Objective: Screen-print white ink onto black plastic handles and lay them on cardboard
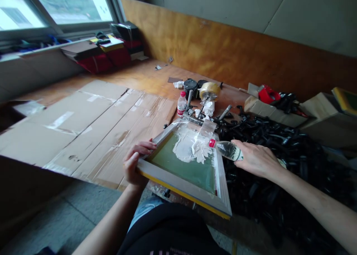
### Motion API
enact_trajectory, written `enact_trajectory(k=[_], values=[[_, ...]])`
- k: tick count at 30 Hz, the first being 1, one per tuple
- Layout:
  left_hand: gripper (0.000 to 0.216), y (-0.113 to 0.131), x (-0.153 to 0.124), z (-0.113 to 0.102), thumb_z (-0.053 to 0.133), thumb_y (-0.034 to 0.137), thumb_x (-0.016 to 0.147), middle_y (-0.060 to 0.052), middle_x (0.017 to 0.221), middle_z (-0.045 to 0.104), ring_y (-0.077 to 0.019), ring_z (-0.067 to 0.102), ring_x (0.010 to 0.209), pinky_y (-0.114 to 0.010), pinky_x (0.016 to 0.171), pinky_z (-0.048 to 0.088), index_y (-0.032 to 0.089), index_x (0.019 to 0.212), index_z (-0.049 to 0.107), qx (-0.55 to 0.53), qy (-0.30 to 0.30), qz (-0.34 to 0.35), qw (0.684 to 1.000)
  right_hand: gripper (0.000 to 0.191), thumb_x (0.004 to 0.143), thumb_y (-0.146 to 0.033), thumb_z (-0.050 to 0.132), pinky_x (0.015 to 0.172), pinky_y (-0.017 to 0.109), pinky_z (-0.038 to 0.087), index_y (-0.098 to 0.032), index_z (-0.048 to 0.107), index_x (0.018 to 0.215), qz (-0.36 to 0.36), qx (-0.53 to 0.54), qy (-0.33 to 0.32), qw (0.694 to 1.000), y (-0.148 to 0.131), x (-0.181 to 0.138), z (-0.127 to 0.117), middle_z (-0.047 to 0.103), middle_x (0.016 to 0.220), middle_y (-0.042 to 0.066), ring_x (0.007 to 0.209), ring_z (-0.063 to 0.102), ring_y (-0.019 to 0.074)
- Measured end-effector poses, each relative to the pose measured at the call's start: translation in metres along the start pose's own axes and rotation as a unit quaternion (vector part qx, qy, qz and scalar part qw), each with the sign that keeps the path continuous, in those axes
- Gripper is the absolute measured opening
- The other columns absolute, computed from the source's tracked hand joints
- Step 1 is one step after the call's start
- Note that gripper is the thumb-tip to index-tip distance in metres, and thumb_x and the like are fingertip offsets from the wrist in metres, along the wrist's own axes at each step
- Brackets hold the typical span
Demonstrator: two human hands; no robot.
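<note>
**White paste on the mesh, bottle at its edge**

The left hand (135,164) had its fingers clenched over the left rim of the screen frame (184,190), propped at the edge of the wooden surface (145,76). The right hand (255,159) grasped a red-capped bottle (225,149) pointing at the white paste (185,147). By my judgement the paste was down but barely spread, as most of the green mesh (181,167) was bare.

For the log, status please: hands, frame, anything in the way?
Left hand grips frame edge. Right hand holds bottle beside white paste. Black parts alongside.
</note>
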State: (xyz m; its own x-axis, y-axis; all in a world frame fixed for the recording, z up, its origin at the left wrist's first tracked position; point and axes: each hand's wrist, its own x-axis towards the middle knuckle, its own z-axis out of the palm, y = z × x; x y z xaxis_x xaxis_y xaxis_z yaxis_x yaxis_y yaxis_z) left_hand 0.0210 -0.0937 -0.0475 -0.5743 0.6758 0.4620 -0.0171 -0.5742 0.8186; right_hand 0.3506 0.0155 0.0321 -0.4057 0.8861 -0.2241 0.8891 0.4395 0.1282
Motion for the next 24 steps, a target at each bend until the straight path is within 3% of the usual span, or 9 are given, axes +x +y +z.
enact_trajectory(k=[5,16,24], values=[[0.029,-0.001,0.000,-0.003,0.043,0.031,0.080,-0.008,0.075,0.068,-0.0238,0.064,0.081,-0.046,0.095,0.046,0.018,0.066,0.066,0.010,-0.014,0.006,1.000,0.053,0.071,-0.024,0.056,0.073,0.034,0.042,-0.024,0.057,0.124,0.022,-0.047,-0.023,0.998,-0.010,-0.003,-0.010,0.071,0.097,0.008,0.090,0.067,0.0274],[0.029,0.004,0.002,-0.001,0.048,0.038,0.080,-0.007,0.075,0.068,-0.0241,0.064,0.081,-0.049,0.097,0.045,0.019,0.065,0.066,0.022,-0.012,-0.017,1.000,0.051,0.074,-0.026,0.056,0.081,0.035,0.041,-0.025,0.055,0.125,0.003,-0.025,0.027,0.999,-0.006,0.003,0.004,0.070,0.105,0.007,0.098,0.064,0.0255],[0.031,0.003,0.006,-0.001,0.043,0.031,0.079,-0.009,0.076,0.070,-0.0253,0.063,0.082,-0.046,0.092,0.046,0.018,0.068,0.069,0.009,-0.027,0.009,1.000,0.047,0.072,-0.025,0.057,0.082,0.037,0.039,-0.022,0.058,0.119,-0.025,-0.058,0.037,0.997,0.006,0.007,0.009,0.069,0.104,0.010,0.096,0.063,0.0277]])
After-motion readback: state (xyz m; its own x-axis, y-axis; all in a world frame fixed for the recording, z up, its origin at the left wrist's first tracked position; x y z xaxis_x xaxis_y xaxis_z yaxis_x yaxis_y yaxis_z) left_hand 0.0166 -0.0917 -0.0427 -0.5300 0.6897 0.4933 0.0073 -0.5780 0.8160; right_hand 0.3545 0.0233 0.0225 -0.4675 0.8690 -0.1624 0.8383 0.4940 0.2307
